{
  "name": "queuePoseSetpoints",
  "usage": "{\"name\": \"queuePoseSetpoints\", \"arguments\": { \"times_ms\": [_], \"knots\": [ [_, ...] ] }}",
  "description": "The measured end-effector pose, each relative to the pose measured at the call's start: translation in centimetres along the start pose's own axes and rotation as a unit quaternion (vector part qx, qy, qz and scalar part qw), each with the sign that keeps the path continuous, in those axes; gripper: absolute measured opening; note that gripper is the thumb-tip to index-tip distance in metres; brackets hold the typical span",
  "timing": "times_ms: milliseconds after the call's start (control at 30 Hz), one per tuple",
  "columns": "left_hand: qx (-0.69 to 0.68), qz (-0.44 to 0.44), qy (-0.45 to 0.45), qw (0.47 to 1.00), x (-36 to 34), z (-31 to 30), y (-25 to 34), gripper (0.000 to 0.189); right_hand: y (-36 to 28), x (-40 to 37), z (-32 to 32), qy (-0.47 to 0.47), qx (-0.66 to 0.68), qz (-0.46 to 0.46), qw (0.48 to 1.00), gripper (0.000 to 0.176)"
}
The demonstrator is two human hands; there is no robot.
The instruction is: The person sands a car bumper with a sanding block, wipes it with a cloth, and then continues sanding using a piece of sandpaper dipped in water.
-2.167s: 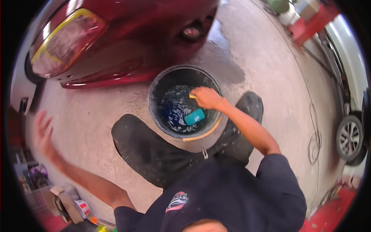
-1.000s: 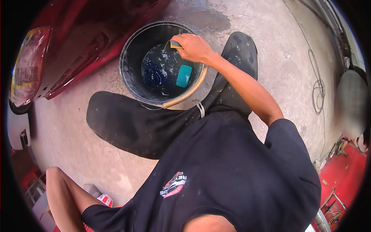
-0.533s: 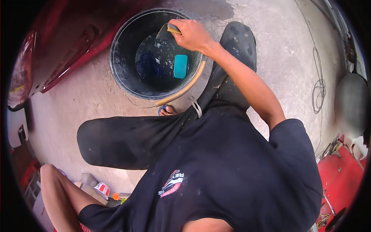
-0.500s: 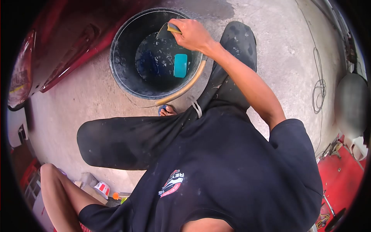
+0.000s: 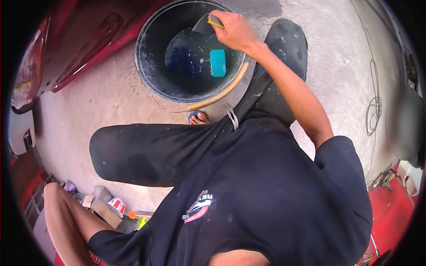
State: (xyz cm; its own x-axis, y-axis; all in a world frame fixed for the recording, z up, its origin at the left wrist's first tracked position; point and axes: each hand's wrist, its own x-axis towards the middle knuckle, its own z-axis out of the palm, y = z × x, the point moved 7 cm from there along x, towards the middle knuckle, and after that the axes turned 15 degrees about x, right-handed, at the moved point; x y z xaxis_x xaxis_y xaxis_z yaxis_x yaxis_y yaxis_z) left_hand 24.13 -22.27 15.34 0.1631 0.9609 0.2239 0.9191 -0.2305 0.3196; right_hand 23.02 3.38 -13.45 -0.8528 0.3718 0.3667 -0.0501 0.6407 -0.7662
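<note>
My right hand (image 5: pixel 238 31) is closed on a bent piece of sandpaper (image 5: pixel 216 21), with a yellowish side and a dark grey side, above the far right rim of the bucket. The black bucket (image 5: pixel 143 73) stands in front of me with dark water (image 5: pixel 188 46) in it. Inside it, on the right, a teal rectangular block (image 5: pixel 218 63) shows. A tan tube-like handle (image 5: pixel 222 96) curves along the bucket's near right edge. My left arm (image 5: pixel 66 217) bends at the lower left; its hand is out of view.
A glossy red vehicle panel (image 5: pixel 88 53) lies close on the bucket's left. Coiled cable (image 5: pixel 374 115) rests on the concrete floor (image 5: pixel 337 66) to the right. At the lower left are a cardboard box (image 5: pixel 108 215) and a red-and-white tub (image 5: pixel 117 205). A red surface (image 5: pixel 392 217) lies lower right.
The bucket, its teal block and my right hand appear a little higher and further right as the view shifts. My right hand keeps its hold on the sandpaper.
</note>
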Motion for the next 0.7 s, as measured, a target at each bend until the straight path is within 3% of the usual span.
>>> {"name": "queuePoseSetpoints", "arguments": {
  "times_ms": [700],
  "knots": [
    [0.009,-0.004,0.007,1.000,-0.6,-0.3,1.4,0.038,0.0,0.2,-0.6,-0.011,-0.016,0.004,1.000,0.028]
  ]
}}
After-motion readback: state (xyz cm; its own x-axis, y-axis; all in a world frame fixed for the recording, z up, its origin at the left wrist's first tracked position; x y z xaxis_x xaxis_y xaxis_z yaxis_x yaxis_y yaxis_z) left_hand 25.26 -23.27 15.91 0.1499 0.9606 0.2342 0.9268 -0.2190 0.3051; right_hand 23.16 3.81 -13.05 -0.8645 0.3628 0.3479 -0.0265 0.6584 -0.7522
